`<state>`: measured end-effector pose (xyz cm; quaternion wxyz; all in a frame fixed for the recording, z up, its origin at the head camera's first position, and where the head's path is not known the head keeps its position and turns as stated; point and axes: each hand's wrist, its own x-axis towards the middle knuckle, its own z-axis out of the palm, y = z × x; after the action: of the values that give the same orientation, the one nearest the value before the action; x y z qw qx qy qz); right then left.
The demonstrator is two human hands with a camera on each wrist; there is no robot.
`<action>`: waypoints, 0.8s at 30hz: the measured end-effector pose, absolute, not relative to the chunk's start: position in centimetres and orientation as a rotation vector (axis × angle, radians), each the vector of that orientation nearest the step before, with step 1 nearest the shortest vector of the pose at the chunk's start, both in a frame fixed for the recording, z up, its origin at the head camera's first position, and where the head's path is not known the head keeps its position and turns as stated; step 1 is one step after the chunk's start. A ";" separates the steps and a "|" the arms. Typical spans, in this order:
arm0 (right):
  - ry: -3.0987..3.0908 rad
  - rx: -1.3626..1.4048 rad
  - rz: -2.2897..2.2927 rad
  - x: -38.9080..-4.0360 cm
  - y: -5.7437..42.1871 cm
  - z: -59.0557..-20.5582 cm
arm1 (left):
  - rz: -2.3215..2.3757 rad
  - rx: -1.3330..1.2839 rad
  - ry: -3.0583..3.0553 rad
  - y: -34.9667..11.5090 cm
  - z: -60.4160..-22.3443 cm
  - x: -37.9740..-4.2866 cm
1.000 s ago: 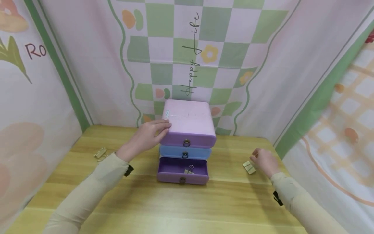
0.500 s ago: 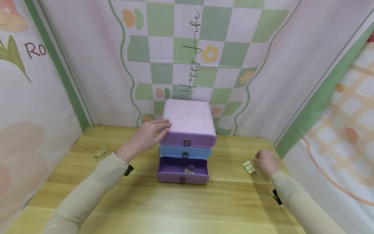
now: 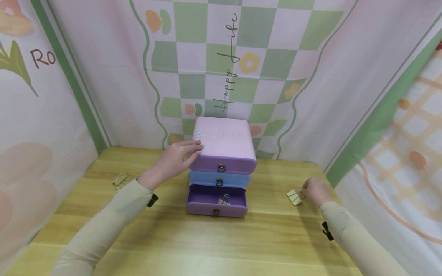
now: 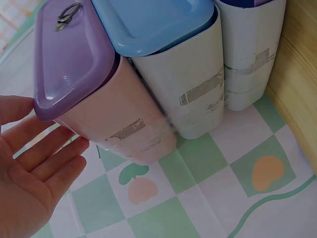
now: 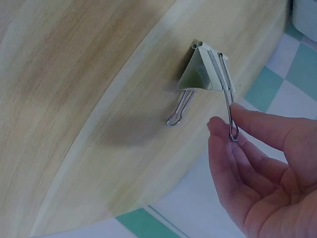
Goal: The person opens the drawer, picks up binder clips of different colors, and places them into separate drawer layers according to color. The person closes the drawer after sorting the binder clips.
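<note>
My left hand [image 3: 174,161] rests with relaxed fingers at the top left edge of a small drawer cabinet [image 3: 222,134]. In the left wrist view those fingers [image 4: 59,148] touch the pink casing beside the purple top drawer [image 4: 74,64]. At the right of the table, my right hand [image 3: 315,191] pinches one wire handle of a pale yellow binder clip [image 3: 294,197]. The right wrist view shows the clip [image 5: 208,72] on the wooden surface, that handle between thumb and fingers [image 5: 257,124]. Its other handle lies spread away from the hand.
The bottom drawer [image 3: 216,210] is pulled out, with a binder clip [image 3: 224,201] inside. Above it, the blue middle drawer [image 3: 219,179] is closed. More clips [image 3: 119,179] lie on the left of the table, partly behind the left sleeve. A patterned curtain [image 3: 193,57] hangs behind.
My right hand has shifted slightly right and down from above the binder clip, and its fingertips now pinch the wire handle. My left hand stays on the cabinet.
</note>
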<state>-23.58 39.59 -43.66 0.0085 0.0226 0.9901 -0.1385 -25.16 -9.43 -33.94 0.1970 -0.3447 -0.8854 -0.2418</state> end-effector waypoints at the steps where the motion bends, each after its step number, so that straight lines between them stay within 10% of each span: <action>1: 3.089 0.074 -0.438 -23.6 39.6 -43.6 | -0.677 -0.966 -2.477 -9.4 -33.9 -25.1; 24: 3.038 0.133 -0.687 -23.1 37.7 -42.5 | -0.655 -0.971 -2.481 -9.5 -34.1 -25.3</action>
<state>-23.05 37.66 -42.48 0.0119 0.0427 0.9744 -0.2203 -25.35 -9.47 -34.09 0.1976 -0.3470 -0.8865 -0.2339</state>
